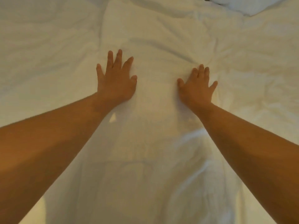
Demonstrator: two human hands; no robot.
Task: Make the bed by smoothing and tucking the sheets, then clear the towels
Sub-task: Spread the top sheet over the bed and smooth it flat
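On the wrinkled white sheet [153, 46], left hand [116, 81] and right hand [196, 89], palms flat.

Warm, dim, yellowish light tints the white sheet [153, 38] cream. A soft shadow of the person spreads from centre to 6 o'clock; brighter patches lie at 7 and 5 o'clock. A cooler, bluish cast appears at 1 o'clock. Focus is soft throughout, creases smeared. Wide-angle stretch enlarges the forearms toward 8 and 4 o'clock.
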